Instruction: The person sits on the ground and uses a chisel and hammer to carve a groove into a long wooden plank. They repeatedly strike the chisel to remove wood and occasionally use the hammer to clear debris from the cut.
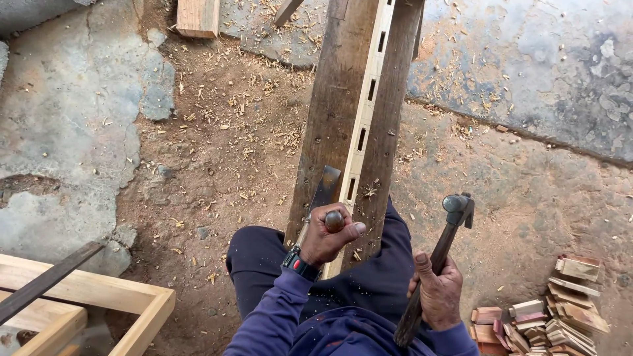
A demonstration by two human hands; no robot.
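Left hand (328,238) has its fingers wrapped tight around a chisel (325,198), thumb by the rounded handle top, with the blade set down against the pale mortised rail (366,112) that's sandwiched between two dark planks (335,112). Right hand (438,293) is clamped around the wooden handle of a claw hammer (443,244), its head raised off to the right, well apart from the chisel. All of it sits over dirt and cracked concrete ground (217,158) littered with wood chips, with a light wooden frame (99,293) at lower left and a pile of small offcut blocks (547,316) at lower right.

A pile of wood offcuts (550,315) lies near a pale wooden frame (99,296).
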